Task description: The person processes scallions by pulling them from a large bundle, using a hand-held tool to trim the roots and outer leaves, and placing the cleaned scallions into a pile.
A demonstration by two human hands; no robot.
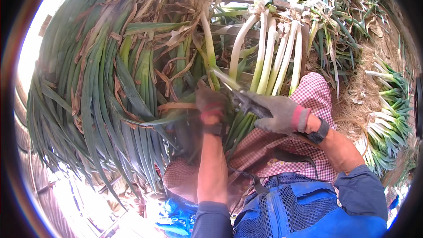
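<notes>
My left hand [212, 102], in a dark grey glove with a reddish cuff, is closed round a green onion [207, 35] whose white shank rises above the fist; motion smears the fingers. Close to its right, my right hand [275, 112], gloved in grey with dark fingers, is closed at the end of a pale strip of onion [227, 80] that crosses beside the shank. Several cleaned green onions [266, 57] lie side by side just beyond the right hand, white ends away from me. Their green tops run down beneath my hands to my lap.
A big heap of untrimmed green onions [101, 79] with dry brown leaves fills the left side. Wooden slats [246, 1] run behind the cleaned stalks. Leaf scraps [343, 22] pile up at the far right, and more onions [385, 128] lie in a row on the right.
</notes>
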